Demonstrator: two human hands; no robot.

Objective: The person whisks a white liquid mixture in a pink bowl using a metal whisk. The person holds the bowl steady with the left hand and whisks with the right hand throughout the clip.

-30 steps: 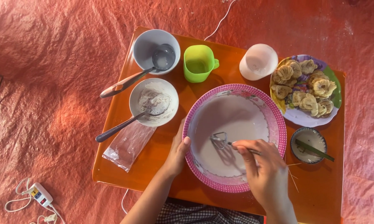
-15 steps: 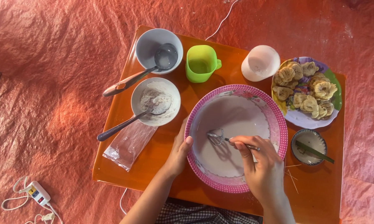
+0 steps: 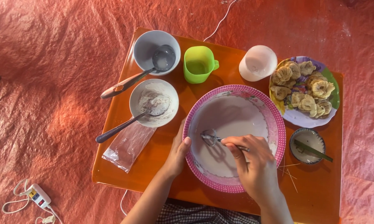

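On an orange tabletop, right hand fingers are gripping a whisk in white batter; left hand fingers are bracing the pink-rimmed bowl.

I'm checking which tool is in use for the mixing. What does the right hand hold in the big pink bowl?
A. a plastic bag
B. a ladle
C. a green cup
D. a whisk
D: the right hand grips a wire whisk whose head sits in the white batter of the pink bowl, while the left hand steadies the rim.
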